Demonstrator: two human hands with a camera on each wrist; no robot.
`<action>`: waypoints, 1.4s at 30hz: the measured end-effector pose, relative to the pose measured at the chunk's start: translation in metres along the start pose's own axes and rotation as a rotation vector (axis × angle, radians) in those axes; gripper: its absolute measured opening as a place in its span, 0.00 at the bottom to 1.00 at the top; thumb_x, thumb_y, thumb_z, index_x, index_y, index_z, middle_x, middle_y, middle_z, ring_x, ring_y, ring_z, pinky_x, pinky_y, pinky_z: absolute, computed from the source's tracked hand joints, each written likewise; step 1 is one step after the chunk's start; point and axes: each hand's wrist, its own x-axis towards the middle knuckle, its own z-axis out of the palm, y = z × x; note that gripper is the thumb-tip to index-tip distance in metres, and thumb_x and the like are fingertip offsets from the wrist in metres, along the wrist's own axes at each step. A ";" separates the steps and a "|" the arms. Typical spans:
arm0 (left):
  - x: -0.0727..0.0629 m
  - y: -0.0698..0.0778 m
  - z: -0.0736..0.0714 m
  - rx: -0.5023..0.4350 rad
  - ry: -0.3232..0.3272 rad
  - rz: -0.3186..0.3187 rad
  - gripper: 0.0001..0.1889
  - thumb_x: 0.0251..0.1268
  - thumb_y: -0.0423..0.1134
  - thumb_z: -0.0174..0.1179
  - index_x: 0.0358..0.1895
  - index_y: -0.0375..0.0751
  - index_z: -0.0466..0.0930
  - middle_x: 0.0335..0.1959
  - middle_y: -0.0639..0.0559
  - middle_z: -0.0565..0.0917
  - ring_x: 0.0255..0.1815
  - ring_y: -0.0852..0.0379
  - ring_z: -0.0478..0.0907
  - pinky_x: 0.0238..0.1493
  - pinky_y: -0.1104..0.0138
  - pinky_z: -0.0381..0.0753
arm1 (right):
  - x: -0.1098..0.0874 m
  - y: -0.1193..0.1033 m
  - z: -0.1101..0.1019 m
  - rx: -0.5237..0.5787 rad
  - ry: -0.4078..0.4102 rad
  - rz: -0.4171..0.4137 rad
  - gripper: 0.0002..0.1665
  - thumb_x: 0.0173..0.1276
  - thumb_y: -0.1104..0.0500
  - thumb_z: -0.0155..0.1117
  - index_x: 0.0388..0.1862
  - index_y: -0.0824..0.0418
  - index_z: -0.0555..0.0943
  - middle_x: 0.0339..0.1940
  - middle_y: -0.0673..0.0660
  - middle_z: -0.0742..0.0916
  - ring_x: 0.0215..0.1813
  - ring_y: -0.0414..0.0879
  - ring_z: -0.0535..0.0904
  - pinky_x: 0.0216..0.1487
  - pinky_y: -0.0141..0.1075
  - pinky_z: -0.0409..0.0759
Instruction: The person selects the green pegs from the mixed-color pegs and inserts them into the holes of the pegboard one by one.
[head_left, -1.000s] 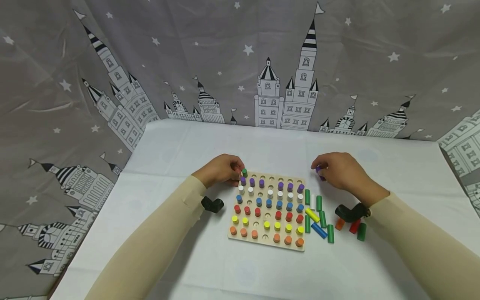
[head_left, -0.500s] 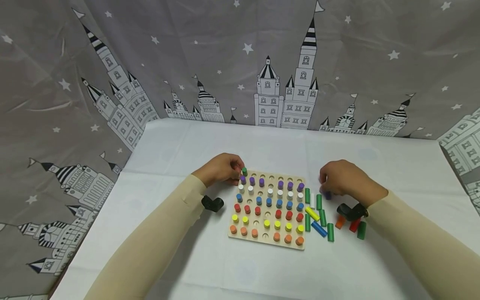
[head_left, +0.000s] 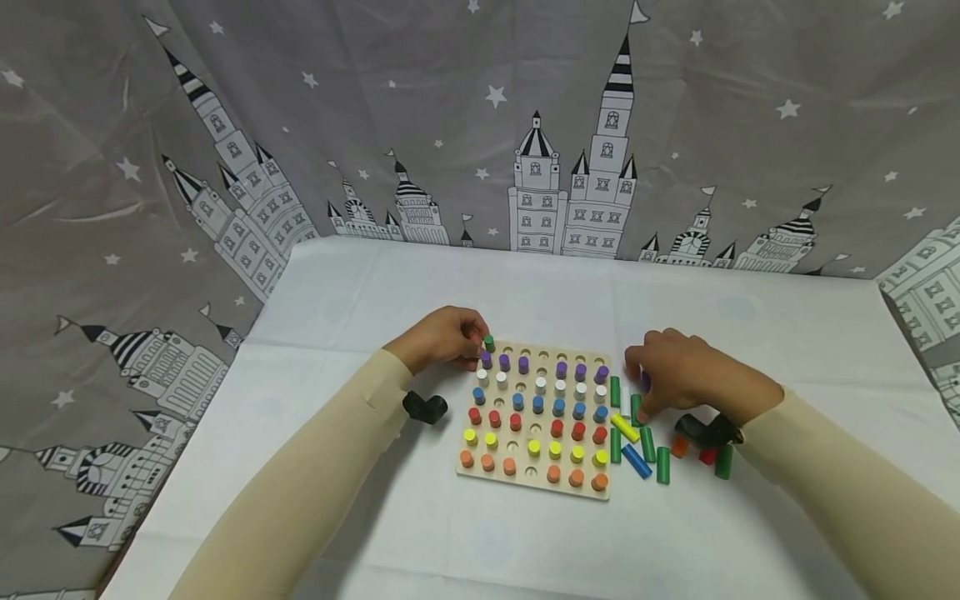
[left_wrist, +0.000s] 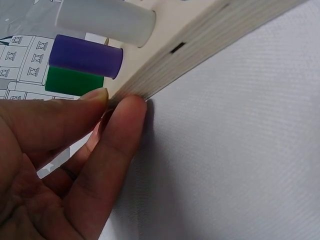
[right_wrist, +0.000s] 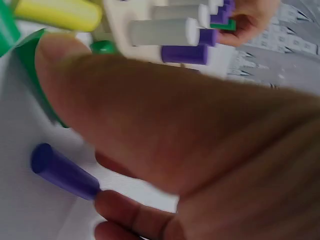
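My left hand (head_left: 445,340) pinches the far left corner of a wooden pegboard (left_wrist: 165,47) between thumb and finger. A green peg (head_left: 490,342) stands at that corner, beside a purple peg (left_wrist: 85,55). The board carries rows of purple, white, blue, red, yellow and orange pegs, with bare holes among them. Right of the board, my right hand (head_left: 686,371) reaches low over the loose pegs with thumb and fingers spread. Its thumb overlaps a green peg (right_wrist: 45,95) in the right wrist view. Near its other fingertips a loose purple peg (right_wrist: 65,171) lies on the cloth.
Loose pegs lie right of the board: a yellow peg (head_left: 625,427), a blue peg (head_left: 637,461) and several green ones. An orange peg (head_left: 679,447) and a red peg (head_left: 708,457) lie by the right wrist. A patterned grey curtain (head_left: 420,100) stands behind the white cloth (head_left: 360,292).
My right hand has lowered the purple peg from its grip onto the cloth, then shifted left with its fingers spreading over the green pegs. My left hand has stayed at the board's corner.
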 end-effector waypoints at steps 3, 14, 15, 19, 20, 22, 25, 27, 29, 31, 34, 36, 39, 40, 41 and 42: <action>0.000 0.001 0.000 -0.004 0.000 -0.001 0.12 0.67 0.24 0.66 0.50 0.36 0.82 0.37 0.47 0.77 0.33 0.56 0.83 0.38 0.68 0.91 | -0.001 -0.002 0.004 -0.023 0.011 0.015 0.33 0.49 0.40 0.88 0.49 0.53 0.84 0.39 0.54 0.82 0.45 0.52 0.75 0.45 0.47 0.81; 0.000 0.001 0.000 -0.023 -0.001 -0.009 0.11 0.67 0.24 0.66 0.50 0.36 0.81 0.38 0.47 0.77 0.33 0.56 0.83 0.39 0.67 0.91 | 0.007 0.005 0.001 0.086 0.056 0.058 0.29 0.56 0.47 0.85 0.52 0.55 0.84 0.40 0.57 0.85 0.44 0.53 0.78 0.47 0.49 0.84; 0.000 0.001 0.001 -0.021 -0.002 -0.009 0.11 0.68 0.24 0.66 0.50 0.36 0.81 0.38 0.47 0.77 0.33 0.56 0.83 0.39 0.67 0.91 | 0.009 0.006 0.000 0.090 0.065 0.062 0.29 0.57 0.48 0.85 0.53 0.56 0.84 0.40 0.57 0.85 0.44 0.53 0.78 0.47 0.50 0.85; 0.000 0.000 0.001 -0.025 -0.002 -0.004 0.11 0.68 0.24 0.67 0.50 0.36 0.81 0.38 0.47 0.77 0.33 0.56 0.84 0.39 0.67 0.91 | 0.015 0.009 -0.002 0.070 0.096 0.079 0.28 0.58 0.48 0.84 0.54 0.55 0.84 0.41 0.57 0.85 0.46 0.54 0.78 0.49 0.51 0.85; 0.000 0.000 0.001 -0.027 -0.002 -0.002 0.11 0.68 0.24 0.67 0.50 0.36 0.81 0.37 0.47 0.77 0.33 0.56 0.84 0.39 0.67 0.91 | 0.016 0.010 -0.002 0.061 0.103 0.079 0.28 0.58 0.47 0.84 0.54 0.54 0.85 0.42 0.57 0.85 0.46 0.54 0.78 0.49 0.51 0.85; 0.001 -0.001 0.002 -0.038 -0.004 0.001 0.11 0.67 0.24 0.67 0.50 0.36 0.82 0.37 0.47 0.77 0.33 0.56 0.84 0.39 0.66 0.91 | 0.016 0.013 -0.003 0.063 0.103 0.075 0.28 0.58 0.45 0.84 0.54 0.54 0.85 0.42 0.57 0.86 0.46 0.53 0.79 0.49 0.51 0.85; 0.001 -0.001 0.002 -0.037 -0.008 0.008 0.11 0.68 0.25 0.67 0.50 0.36 0.82 0.37 0.47 0.78 0.34 0.56 0.84 0.39 0.66 0.91 | 0.014 0.018 -0.003 0.088 0.071 0.041 0.30 0.57 0.43 0.84 0.54 0.53 0.85 0.47 0.58 0.87 0.48 0.53 0.79 0.52 0.53 0.85; 0.001 0.000 0.002 -0.026 -0.005 0.008 0.11 0.68 0.25 0.67 0.50 0.37 0.82 0.38 0.47 0.78 0.34 0.56 0.84 0.39 0.67 0.91 | 0.013 0.020 -0.002 0.113 0.043 0.010 0.31 0.56 0.43 0.85 0.54 0.53 0.85 0.50 0.59 0.87 0.49 0.53 0.79 0.54 0.54 0.86; 0.000 0.001 0.001 -0.015 -0.004 0.009 0.11 0.68 0.25 0.66 0.50 0.37 0.82 0.38 0.47 0.78 0.34 0.56 0.84 0.39 0.67 0.91 | 0.014 0.021 -0.001 0.128 0.030 -0.010 0.30 0.56 0.44 0.85 0.54 0.53 0.85 0.50 0.58 0.87 0.49 0.53 0.79 0.56 0.54 0.86; -0.001 0.002 -0.001 -0.010 0.001 0.007 0.11 0.67 0.25 0.67 0.50 0.37 0.82 0.38 0.47 0.77 0.33 0.56 0.84 0.38 0.67 0.91 | 0.015 0.020 0.000 0.142 0.040 -0.012 0.28 0.58 0.46 0.84 0.54 0.54 0.85 0.49 0.58 0.87 0.48 0.52 0.79 0.55 0.52 0.86; -0.002 0.001 -0.001 -0.026 -0.002 0.004 0.11 0.67 0.24 0.66 0.50 0.36 0.82 0.38 0.47 0.77 0.33 0.56 0.84 0.39 0.67 0.91 | 0.019 0.020 0.001 0.157 0.081 0.004 0.27 0.60 0.48 0.83 0.54 0.56 0.85 0.46 0.58 0.87 0.45 0.51 0.80 0.54 0.52 0.87; -0.002 0.000 -0.001 -0.043 -0.003 0.003 0.11 0.67 0.24 0.66 0.50 0.35 0.82 0.38 0.47 0.77 0.33 0.56 0.83 0.39 0.67 0.91 | 0.021 0.020 0.003 0.164 0.124 0.019 0.26 0.61 0.51 0.83 0.55 0.58 0.85 0.46 0.59 0.88 0.45 0.51 0.81 0.55 0.53 0.87; 0.000 -0.002 0.000 -0.064 -0.005 0.000 0.12 0.67 0.23 0.66 0.50 0.36 0.82 0.38 0.47 0.77 0.34 0.55 0.83 0.39 0.66 0.92 | 0.023 0.022 0.004 0.167 0.193 0.045 0.23 0.63 0.55 0.81 0.55 0.59 0.86 0.48 0.60 0.88 0.48 0.54 0.83 0.59 0.57 0.85; 0.000 -0.002 0.000 -0.062 -0.006 0.000 0.11 0.67 0.23 0.66 0.50 0.36 0.82 0.38 0.47 0.77 0.34 0.55 0.83 0.39 0.66 0.92 | 0.023 0.022 0.005 0.170 0.217 0.054 0.22 0.63 0.57 0.81 0.55 0.58 0.86 0.49 0.60 0.89 0.50 0.55 0.83 0.61 0.58 0.84; 0.000 -0.002 0.000 -0.062 -0.008 -0.001 0.11 0.67 0.23 0.66 0.50 0.36 0.82 0.38 0.46 0.77 0.34 0.55 0.83 0.39 0.66 0.92 | 0.023 0.022 0.006 0.174 0.235 0.062 0.21 0.64 0.58 0.80 0.55 0.58 0.87 0.51 0.61 0.89 0.52 0.57 0.83 0.63 0.60 0.83; 0.000 -0.002 0.000 -0.058 -0.009 -0.001 0.11 0.67 0.23 0.66 0.50 0.36 0.82 0.38 0.46 0.78 0.34 0.54 0.83 0.39 0.66 0.92 | 0.023 0.022 0.006 0.177 0.250 0.069 0.19 0.64 0.60 0.79 0.54 0.58 0.87 0.53 0.61 0.88 0.55 0.59 0.83 0.65 0.61 0.82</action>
